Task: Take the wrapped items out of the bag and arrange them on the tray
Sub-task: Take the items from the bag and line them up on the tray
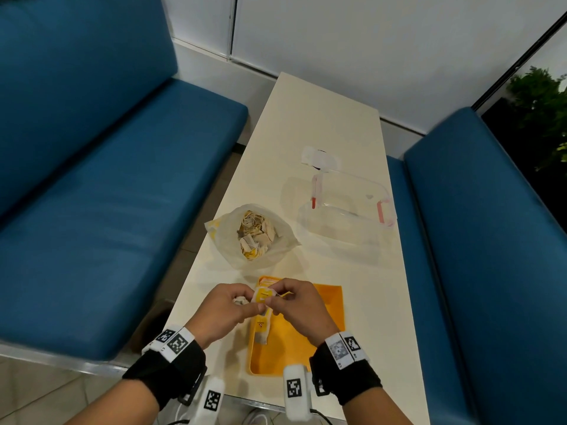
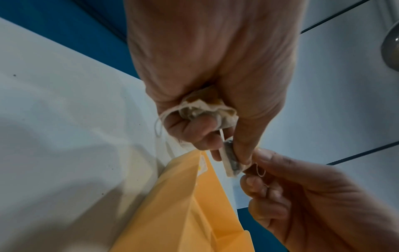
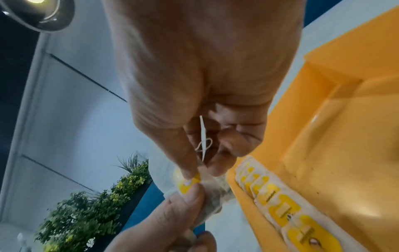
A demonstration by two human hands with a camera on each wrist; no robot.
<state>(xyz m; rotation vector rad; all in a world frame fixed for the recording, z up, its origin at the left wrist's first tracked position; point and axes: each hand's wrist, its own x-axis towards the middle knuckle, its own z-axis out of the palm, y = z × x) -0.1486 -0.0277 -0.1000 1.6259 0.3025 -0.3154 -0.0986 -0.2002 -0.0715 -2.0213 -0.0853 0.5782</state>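
Observation:
A clear plastic bag (image 1: 251, 231) full of white-and-yellow wrapped sachets lies open on the table. Nearer me is the yellow tray (image 1: 310, 338), with a row of sachets (image 3: 280, 201) along its left wall. Above the tray's far left corner both hands hold one sachet (image 1: 262, 295). My left hand (image 1: 257, 304) pinches it between thumb and forefinger and keeps several crumpled sachets (image 2: 205, 105) tucked in its palm. My right hand (image 1: 275, 299) pinches the sachet's yellow corner (image 3: 190, 181), and a thin string with a tag (image 3: 202, 139) loops under its fingers.
A clear plastic box (image 1: 346, 210) with pink clips stands at the right of the cream table (image 1: 319, 118), with a white wrapper (image 1: 320, 157) behind it. Blue benches (image 1: 107, 194) flank the table on both sides. A plant (image 1: 540, 111) is at the far right.

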